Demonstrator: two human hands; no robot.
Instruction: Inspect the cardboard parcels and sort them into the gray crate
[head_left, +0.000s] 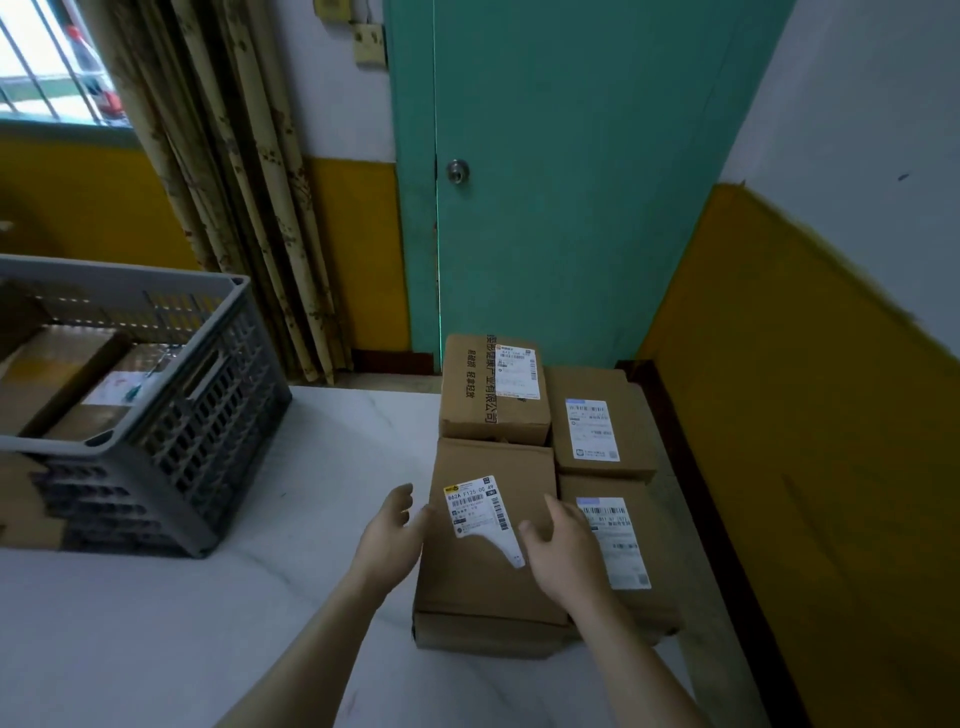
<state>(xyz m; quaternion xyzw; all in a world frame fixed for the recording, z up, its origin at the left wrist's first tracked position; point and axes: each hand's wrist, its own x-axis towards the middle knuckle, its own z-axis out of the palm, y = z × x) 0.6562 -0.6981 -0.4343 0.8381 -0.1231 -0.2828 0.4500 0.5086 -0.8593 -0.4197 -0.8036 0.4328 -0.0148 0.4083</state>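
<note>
1. Two hands are out in front of me over the white marble-look table (218, 613): my left hand (390, 535) and my right hand (558, 545), both with fingers spread and relaxed, gripping nothing.
2. Between them lies the nearest cardboard parcel (488, 587), flat on the table. My left hand is at its left edge, fingertips close to the side; whether they touch I cannot tell. My right hand hangs over its right part, thumb near the lower corner of the white shipping label (480, 506).
3. Under that parcel, toward me, the edge of a lower box (483, 636) shows.
4. Just right of my right hand, partly hidden by it, is a second labelled parcel (631, 551), touching the first along its side.
5. Beyond my hands sit two more: a taller box with printed black characters (491, 389) straight ahead, and a flatter parcel (602, 423) to its right, packed close together.
6. Well to the left of my left hand stands the gray crate (171, 441), slotted walls, on the same table. Cardboard parcels (67, 379) already lie inside it.
7. Beyond everything are a teal door (571, 171) and patterned curtains (234, 182).
</note>
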